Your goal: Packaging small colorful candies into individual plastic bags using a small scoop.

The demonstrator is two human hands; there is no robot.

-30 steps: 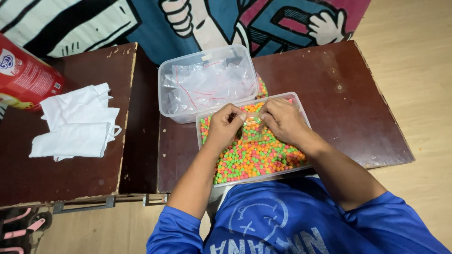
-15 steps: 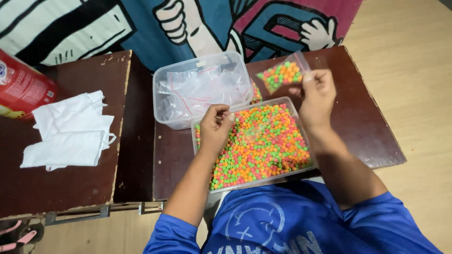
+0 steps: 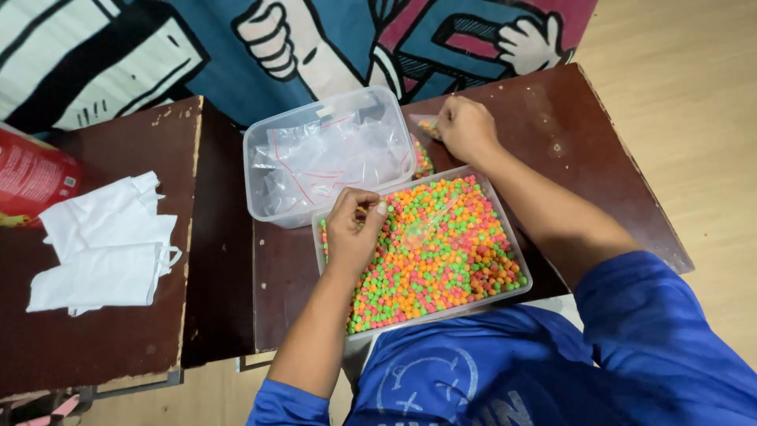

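A clear plastic tub [image 3: 520, 272] full of small orange, green and pink beads stands on the dark brown table in front of me. My left hand [image 3: 352, 229] hovers over its left side, fingers curled with nothing visible in them. My right hand [image 3: 467, 128] reaches to the far side of the table and presses a small clear bag of beads [image 3: 426, 125] down beside other filled bags [image 3: 423, 160]. A clear scoop [image 3: 422, 226] lies on the beads in the tub.
A second clear tub [image 3: 260, 207] holding empty zip bags sits behind the bead tub. White folded cloths [image 3: 102, 241] and a red package [image 3: 31, 177] lie on the left table. A gap separates the two tables. Patterned fabric hangs behind.
Both hands held a small bag over the tub; then my right hand lifted the filled bag and carried it to the far table behind the tub. My left hand stayed over the beads.
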